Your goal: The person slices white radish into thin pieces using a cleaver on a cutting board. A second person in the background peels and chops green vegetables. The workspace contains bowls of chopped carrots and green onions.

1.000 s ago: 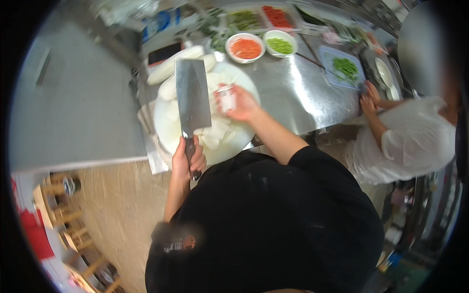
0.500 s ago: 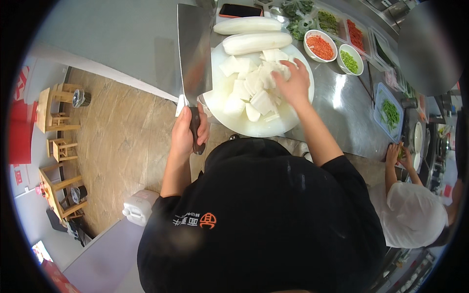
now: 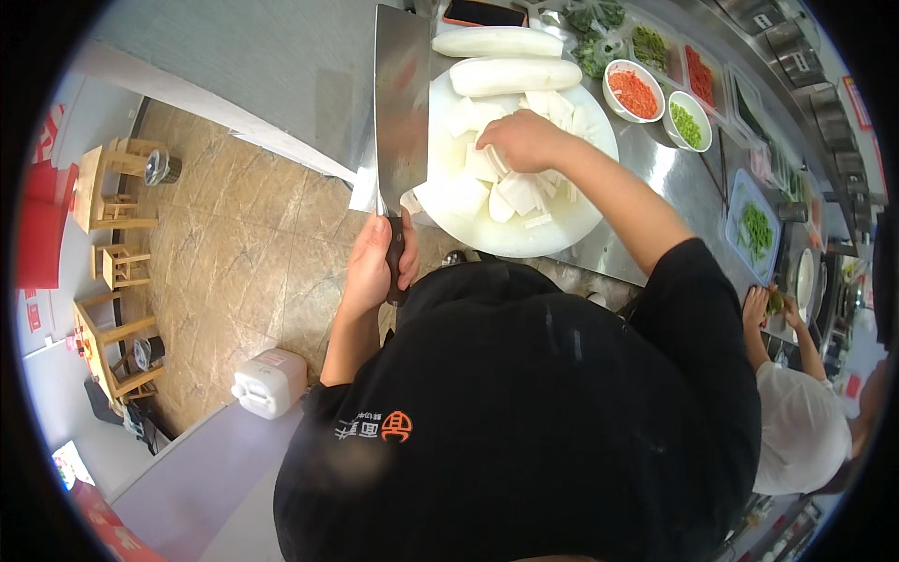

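Note:
My left hand (image 3: 376, 264) is wrapped round the dark handle of a cleaver (image 3: 403, 103), whose broad blade points away from me beside the board. On the round white cutting board (image 3: 585, 214) lies a pile of white radish slices (image 3: 515, 194). My right hand (image 3: 526, 142) reaches down into this pile, its fingers bent against the slices; the fingertips are partly hidden. Two whole peeled white radishes lie at the board's far side, the nearer radish (image 3: 515, 77) partly over the board and the farther radish (image 3: 496, 41) behind it.
To the right stand a bowl of chopped red pieces (image 3: 633, 92), a bowl of chopped green pieces (image 3: 688, 122) and a blue tray of greens (image 3: 751, 229). A phone (image 3: 484, 13) lies at the back. A co-worker (image 3: 801, 426) works at the far right.
My right hand has swung left and nearer across the pile, its spread fingers now bent down into the slices. The view has shifted slightly; my left hand still holds the cleaver.

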Motion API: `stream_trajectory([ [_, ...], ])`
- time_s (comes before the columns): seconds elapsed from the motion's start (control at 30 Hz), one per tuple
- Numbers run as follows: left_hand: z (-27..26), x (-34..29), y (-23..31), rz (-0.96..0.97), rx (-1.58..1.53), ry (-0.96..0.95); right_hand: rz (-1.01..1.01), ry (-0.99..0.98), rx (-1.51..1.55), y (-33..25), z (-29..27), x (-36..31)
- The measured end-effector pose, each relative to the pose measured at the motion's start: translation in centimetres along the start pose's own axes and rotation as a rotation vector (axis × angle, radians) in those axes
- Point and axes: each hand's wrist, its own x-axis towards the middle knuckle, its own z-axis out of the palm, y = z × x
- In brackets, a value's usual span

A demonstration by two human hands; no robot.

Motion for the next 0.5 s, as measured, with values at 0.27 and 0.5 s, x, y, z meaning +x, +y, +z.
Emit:
stream_trajectory([
  [0.27,0.0,-0.4,0.0,-0.003,0.000,0.021,-0.085,0.025,-0.074,1.7,0.1,0.6],
  [0.5,0.1,-0.5,-0.1,-0.004,-0.020,0.030,-0.095,0.099,0.049,3.1,-1.9,0.1],
])
